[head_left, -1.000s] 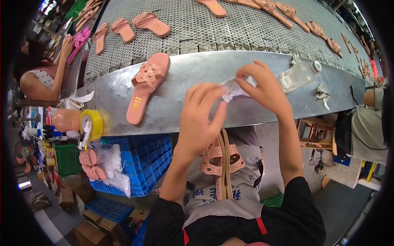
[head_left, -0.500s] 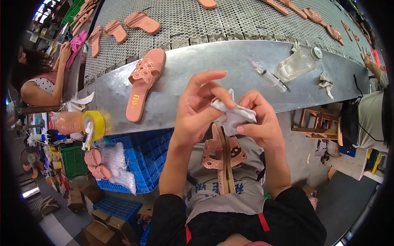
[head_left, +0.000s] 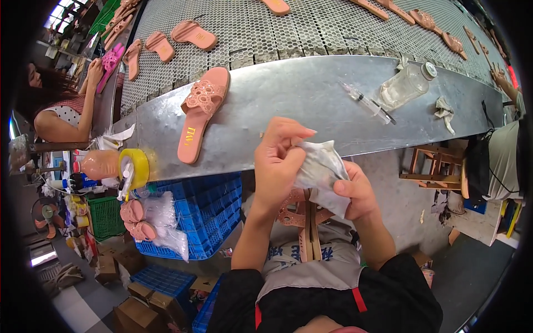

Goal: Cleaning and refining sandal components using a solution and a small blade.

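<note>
Above my lap, a crumpled white cloth [head_left: 321, 166] is spread between both hands. My left hand [head_left: 276, 166] pinches its left edge with curled fingers. At the opposite side my right hand [head_left: 360, 194] grips the cloth, thumb on top. Below the cloth, a pair of pink sandals [head_left: 304, 236] rests on my grey apron, soles together; the cloth covers their upper ends. A single pink sandal [head_left: 195, 125] with a cut-out, studded strap and gold print lies on the metal table [head_left: 266, 91], to the left of my hands.
A syringe [head_left: 366, 102], a clear glass bottle [head_left: 408, 83] and a crumpled scrap [head_left: 444, 114] lie on the table's right. Beyond runs a mesh conveyor [head_left: 239, 33] with several sandals. Yellow tape [head_left: 134, 167] and a blue crate [head_left: 208, 216] are at left. A co-worker [head_left: 61, 116] sits far left.
The bunched cloth has been opened out flatter and now hides more of the sandals on my lap. My left hand has shifted lower and right, its fingers more curled.
</note>
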Available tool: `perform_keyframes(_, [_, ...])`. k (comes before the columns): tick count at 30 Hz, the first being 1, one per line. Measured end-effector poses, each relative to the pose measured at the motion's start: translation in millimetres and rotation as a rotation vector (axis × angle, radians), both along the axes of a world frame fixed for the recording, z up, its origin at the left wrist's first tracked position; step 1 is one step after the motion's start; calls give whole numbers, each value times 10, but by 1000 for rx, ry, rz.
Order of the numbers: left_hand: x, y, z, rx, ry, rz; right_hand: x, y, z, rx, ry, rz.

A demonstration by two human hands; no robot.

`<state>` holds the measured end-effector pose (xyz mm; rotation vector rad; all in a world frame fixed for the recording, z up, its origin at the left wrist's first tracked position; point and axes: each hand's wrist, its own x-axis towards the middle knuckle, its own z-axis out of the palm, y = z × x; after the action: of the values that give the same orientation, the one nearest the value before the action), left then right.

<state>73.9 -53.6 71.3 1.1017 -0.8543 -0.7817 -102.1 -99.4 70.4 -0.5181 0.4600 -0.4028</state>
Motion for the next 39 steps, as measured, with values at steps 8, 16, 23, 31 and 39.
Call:
perform_keyframes(8, [-142,-46,178,239,163,-243,-155,94,218,-377,151,-84])
perform_keyframes(16, [-222,1,193,322,367,-396,-29,-123,425,-1837,400,-444])
perform_keyframes(23, [-10,196,55,170,91,-310,-22,8,91,-235,-354,-348])
perform_keyframes(31, [139,832,-236,505,-116,0,-191,-80,-131,-1012,459,-72])
perform_keyframes(39, [-135,879,-547,530,196,-299,-35,-46,46,-1957,510,347])
